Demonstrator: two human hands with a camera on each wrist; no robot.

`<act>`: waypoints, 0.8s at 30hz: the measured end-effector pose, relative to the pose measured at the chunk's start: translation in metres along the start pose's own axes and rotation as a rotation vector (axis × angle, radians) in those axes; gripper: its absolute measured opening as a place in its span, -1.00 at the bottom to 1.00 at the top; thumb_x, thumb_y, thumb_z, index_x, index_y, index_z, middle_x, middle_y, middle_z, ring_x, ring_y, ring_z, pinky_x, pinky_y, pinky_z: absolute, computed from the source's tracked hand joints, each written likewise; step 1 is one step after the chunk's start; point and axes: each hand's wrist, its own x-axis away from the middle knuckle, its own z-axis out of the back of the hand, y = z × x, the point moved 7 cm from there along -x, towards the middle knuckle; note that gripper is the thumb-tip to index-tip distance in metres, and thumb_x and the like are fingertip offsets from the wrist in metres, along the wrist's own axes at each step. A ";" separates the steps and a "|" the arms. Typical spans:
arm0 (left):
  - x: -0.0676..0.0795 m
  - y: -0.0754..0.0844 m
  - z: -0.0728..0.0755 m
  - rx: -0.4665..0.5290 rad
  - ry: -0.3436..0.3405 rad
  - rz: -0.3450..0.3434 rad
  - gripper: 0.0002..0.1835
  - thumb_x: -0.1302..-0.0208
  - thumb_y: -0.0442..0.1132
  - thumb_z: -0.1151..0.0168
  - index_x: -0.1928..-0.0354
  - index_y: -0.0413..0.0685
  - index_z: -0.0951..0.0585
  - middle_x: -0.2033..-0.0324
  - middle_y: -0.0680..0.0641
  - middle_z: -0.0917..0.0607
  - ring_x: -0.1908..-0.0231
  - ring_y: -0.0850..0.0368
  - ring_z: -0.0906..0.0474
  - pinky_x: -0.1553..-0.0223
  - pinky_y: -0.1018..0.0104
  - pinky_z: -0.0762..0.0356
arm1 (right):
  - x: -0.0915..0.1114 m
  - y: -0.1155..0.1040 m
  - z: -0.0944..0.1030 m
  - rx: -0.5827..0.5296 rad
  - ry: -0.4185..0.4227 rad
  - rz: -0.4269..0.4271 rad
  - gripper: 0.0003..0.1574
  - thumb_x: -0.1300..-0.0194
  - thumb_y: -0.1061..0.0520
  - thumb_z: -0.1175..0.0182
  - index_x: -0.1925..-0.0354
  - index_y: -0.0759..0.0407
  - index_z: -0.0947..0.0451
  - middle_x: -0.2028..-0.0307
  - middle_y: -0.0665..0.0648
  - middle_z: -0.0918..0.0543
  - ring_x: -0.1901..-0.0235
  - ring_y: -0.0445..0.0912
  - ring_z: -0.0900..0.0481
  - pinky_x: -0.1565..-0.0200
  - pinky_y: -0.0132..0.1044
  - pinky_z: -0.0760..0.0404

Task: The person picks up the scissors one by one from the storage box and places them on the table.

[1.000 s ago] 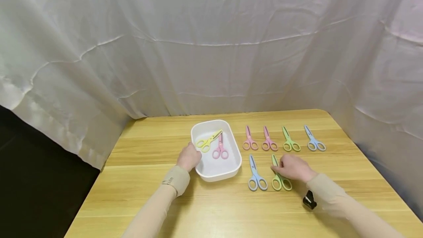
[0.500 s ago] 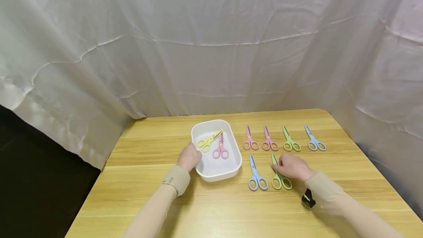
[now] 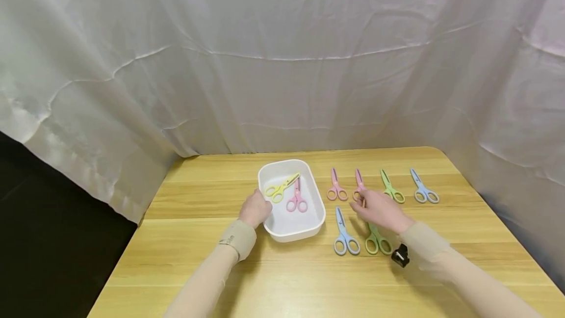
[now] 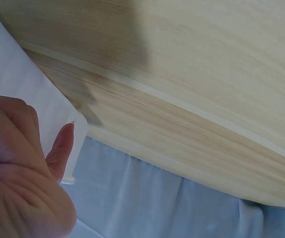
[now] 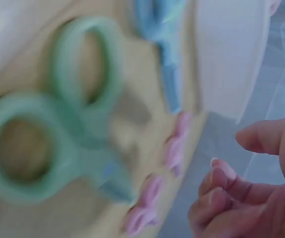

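My left hand [image 3: 256, 208] grips the left wall of a white plastic tray [image 3: 293, 236]; in the left wrist view its thumb or finger lies along the tray's side. Inside the tray lie yellow scissors [image 3: 282, 188] and pink scissors [image 3: 297, 199]. My right hand [image 3: 382, 210] hovers over the table above green scissors [image 3: 375, 242], hiding their blades in the head view. In the right wrist view its thumb stands apart from the loosely bent fingers, with nothing between them. Blue scissors [image 3: 343, 233] lie to the left of the green pair.
A back row holds two pink scissors [image 3: 335, 188], the second partly behind my right hand, then green scissors [image 3: 390, 188] and blue scissors [image 3: 422, 188]. All rest on the wooden table [image 3: 291, 283]. A pale curtain [image 3: 282, 87] hangs behind its far edge.
My right hand has lifted off the green scissors and moved up and left, its fingers parting from them. Those scissors stay on the table. The left hand keeps its hold on the tray.
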 end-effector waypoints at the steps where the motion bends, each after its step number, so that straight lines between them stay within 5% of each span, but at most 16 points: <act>1: 0.000 0.000 0.000 0.004 -0.002 0.000 -0.27 -0.31 -0.28 -0.04 -0.47 -0.46 -0.15 -0.10 -0.40 -0.62 0.12 -0.13 -0.66 0.07 0.08 -0.72 | -0.004 -0.006 0.001 -0.017 0.008 0.013 -0.74 -0.38 0.02 -0.18 0.41 0.12 -0.53 0.65 -0.03 -0.50 0.71 -0.23 -0.28 0.69 -0.43 -0.24; 3: -0.001 -0.001 -0.001 0.000 -0.002 0.003 -0.27 -0.32 -0.27 -0.04 -0.48 -0.45 -0.15 -0.10 -0.40 -0.62 0.13 -0.12 -0.66 0.08 0.09 -0.72 | -0.011 -0.019 0.002 -0.046 0.026 0.044 -0.79 -0.38 0.05 -0.17 0.37 0.13 -0.57 0.60 -0.02 -0.56 0.68 -0.24 -0.33 0.63 -0.38 -0.35; 5: 0.000 -0.001 -0.001 -0.001 -0.001 0.007 -0.27 -0.32 -0.27 -0.03 -0.48 -0.44 -0.15 -0.10 -0.39 -0.62 0.13 -0.12 -0.66 0.09 0.10 -0.72 | -0.018 -0.032 0.002 -0.098 0.032 0.077 -0.81 -0.38 0.06 -0.19 0.31 0.14 -0.60 0.55 -0.01 -0.62 0.62 -0.23 -0.42 0.24 -0.20 -0.66; 10: 0.002 0.001 0.001 0.002 0.002 -0.003 -0.28 -0.31 -0.29 -0.04 -0.47 -0.46 -0.16 -0.10 -0.41 -0.61 0.13 -0.14 -0.66 0.08 0.07 -0.72 | -0.034 -0.065 0.000 -0.272 0.014 0.122 -0.78 -0.35 0.11 -0.17 0.13 0.23 -0.59 0.34 0.12 -0.71 0.36 -0.15 -0.61 -0.23 0.12 -0.52; 13: 0.002 0.001 0.002 0.001 0.003 0.000 -0.28 -0.32 -0.28 -0.04 -0.47 -0.45 -0.16 -0.12 -0.40 -0.61 0.12 -0.13 -0.65 0.06 0.06 -0.71 | -0.045 -0.081 -0.004 -0.346 -0.013 0.104 -0.69 -0.34 0.12 -0.15 0.02 0.27 -0.56 0.21 0.20 -0.70 0.25 -0.06 -0.64 0.12 -0.14 -0.69; 24: 0.000 0.000 0.000 -0.015 0.018 -0.024 -0.28 -0.32 -0.25 -0.05 -0.45 -0.49 -0.18 -0.15 -0.44 -0.60 0.03 -0.19 -0.65 -0.04 0.00 -0.68 | -0.086 -0.129 -0.023 -0.452 -0.099 0.072 -0.59 -0.35 0.15 -0.10 -0.13 0.22 -0.52 0.08 0.25 -0.71 0.13 0.00 -0.67 0.02 -0.16 -0.64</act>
